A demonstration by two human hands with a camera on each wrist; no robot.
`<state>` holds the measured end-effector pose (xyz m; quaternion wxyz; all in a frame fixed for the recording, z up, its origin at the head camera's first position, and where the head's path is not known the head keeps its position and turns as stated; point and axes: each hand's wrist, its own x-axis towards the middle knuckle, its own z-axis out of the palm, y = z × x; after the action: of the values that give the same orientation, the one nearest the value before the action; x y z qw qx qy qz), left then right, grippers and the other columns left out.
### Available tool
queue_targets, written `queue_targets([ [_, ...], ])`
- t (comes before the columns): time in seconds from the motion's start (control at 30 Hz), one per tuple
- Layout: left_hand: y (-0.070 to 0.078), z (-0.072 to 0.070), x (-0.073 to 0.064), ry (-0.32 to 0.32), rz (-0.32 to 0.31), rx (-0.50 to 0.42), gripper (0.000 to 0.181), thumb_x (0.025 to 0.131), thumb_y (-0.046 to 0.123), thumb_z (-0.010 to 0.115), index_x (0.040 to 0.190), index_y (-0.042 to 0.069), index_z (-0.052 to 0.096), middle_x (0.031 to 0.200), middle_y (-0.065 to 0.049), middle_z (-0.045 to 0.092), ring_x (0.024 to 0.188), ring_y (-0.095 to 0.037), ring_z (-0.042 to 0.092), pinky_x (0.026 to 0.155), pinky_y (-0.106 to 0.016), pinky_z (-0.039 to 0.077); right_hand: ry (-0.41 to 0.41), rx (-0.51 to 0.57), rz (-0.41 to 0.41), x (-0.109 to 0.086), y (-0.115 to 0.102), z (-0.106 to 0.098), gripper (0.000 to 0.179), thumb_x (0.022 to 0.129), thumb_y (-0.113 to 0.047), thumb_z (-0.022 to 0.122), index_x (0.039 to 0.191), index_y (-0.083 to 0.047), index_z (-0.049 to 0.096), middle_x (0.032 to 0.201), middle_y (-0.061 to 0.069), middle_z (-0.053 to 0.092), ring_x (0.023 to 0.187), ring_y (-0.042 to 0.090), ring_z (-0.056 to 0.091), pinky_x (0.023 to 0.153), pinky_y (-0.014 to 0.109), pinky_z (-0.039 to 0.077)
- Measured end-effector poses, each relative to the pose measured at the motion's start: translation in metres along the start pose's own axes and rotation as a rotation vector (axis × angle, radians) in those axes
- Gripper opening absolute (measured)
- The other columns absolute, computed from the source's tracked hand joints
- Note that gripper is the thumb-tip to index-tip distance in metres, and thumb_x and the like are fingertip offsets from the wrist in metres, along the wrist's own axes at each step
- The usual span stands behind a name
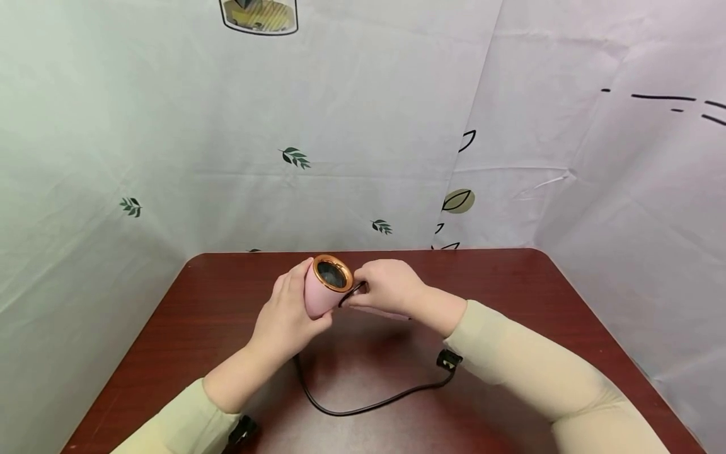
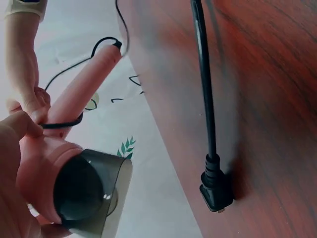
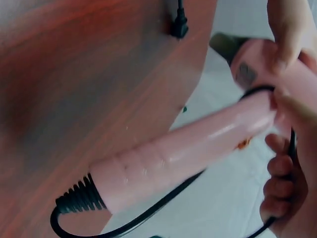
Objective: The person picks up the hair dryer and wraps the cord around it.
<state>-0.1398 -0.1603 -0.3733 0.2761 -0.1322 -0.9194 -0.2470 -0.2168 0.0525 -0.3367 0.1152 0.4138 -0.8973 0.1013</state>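
Dark red bench (image 1: 198, 315) in a corner hung with pale printed sheeting (image 1: 363, 113)
Bench: reddish-brown, wood-grain streaks plain in left wrist view, far corners rounded; back wall directly behind, left wall (image 1: 57, 284) and right wall (image 1: 646, 208) flanking. Sheeting creased, with a slanting seam (image 1: 482, 94) right of centre. Prints noted: small dark-green leaf sprigs (image 1: 295, 157), an olive oval (image 1: 458, 200) with black leaf outline, black dashes (image 1: 663, 97) on the right, a black-outlined motif (image 1: 259, 16) cut off by the top edge. Light: soft; faint greenish cast at left, pinkish at right; pale sheen (image 1: 374, 429) on the bench's near part
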Motion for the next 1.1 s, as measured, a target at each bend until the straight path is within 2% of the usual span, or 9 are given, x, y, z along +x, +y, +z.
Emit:
queue_targets([
  [0.13,0.000,-0.002,-0.001,-0.057,-0.043,-0.055,0.096,0.067,0.029,0.084,0.148,0.013,0.034,0.129,-0.013,0.054,0.119,-0.031,0.050,0.079,-0.051,0.052,-0.077,0.141,-0.026,0.003,0.011,-0.003,0.028,0.076,-0.050,0.081,0.083,-0.027,0.067,0.080,-0.011,0.061,0.074,0.002,0.057,0.066,0.023,0.047],
  [0.27,0.000,-0.004,-0.001,-0.103,-0.053,-0.072,0.099,0.067,0.030,0.084,0.149,0.013,0.031,0.129,-0.013,0.053,0.117,-0.031,0.050,0.080,-0.050,0.052,-0.137,0.227,-0.047,0.004,0.016,-0.007,0.024,0.079,-0.047,0.081,0.088,-0.029,0.068,0.087,-0.009,0.062,0.081,0.005,0.059,0.071,0.023,0.048],
  [0.47,-0.002,-0.009,-0.002,-0.163,-0.027,-0.116,0.103,0.068,0.028,0.084,0.153,0.015,0.027,0.137,-0.009,0.051,0.119,-0.029,0.049,0.081,-0.048,0.051,-0.194,0.271,-0.101,0.004,0.017,-0.012,0.018,0.083,-0.042,0.079,0.091,-0.031,0.068,0.088,-0.010,0.058,0.080,0.002,0.055,0.072,0.022,0.047],
  [0.73,-0.006,-0.016,-0.003,-0.232,-0.022,-0.245,0.101,0.070,0.027,0.085,0.153,0.024,0.027,0.139,-0.003,0.047,0.116,-0.024,0.049,0.083,-0.045,0.050,-0.227,0.366,-0.194,0.003,0.021,-0.016,0.008,0.090,-0.033,0.074,0.093,-0.029,0.068,0.086,-0.013,0.053,0.081,0.006,0.053,0.074,0.024,0.046],
  [0.9,-0.009,-0.019,-0.004,-0.255,0.020,-0.310,0.101,0.069,0.025,0.086,0.151,0.023,0.029,0.141,-0.002,0.045,0.117,-0.021,0.050,0.087,-0.045,0.049,-0.235,0.441,-0.254,0.003,0.024,-0.014,0.010,0.089,-0.030,0.075,0.093,-0.022,0.070,0.086,-0.010,0.054,0.079,0.005,0.052,0.073,0.027,0.048],
  [1.1,-0.012,-0.021,-0.004,-0.285,0.065,-0.362,0.102,0.067,0.020,0.088,0.151,0.021,0.029,0.142,0.000,0.045,0.113,-0.016,0.054,0.090,-0.042,0.049,-0.288,0.495,-0.258,0.003,0.025,-0.016,0.014,0.088,-0.034,0.075,0.093,-0.021,0.070,0.085,-0.010,0.055,0.079,0.005,0.052,0.072,0.024,0.047],
])
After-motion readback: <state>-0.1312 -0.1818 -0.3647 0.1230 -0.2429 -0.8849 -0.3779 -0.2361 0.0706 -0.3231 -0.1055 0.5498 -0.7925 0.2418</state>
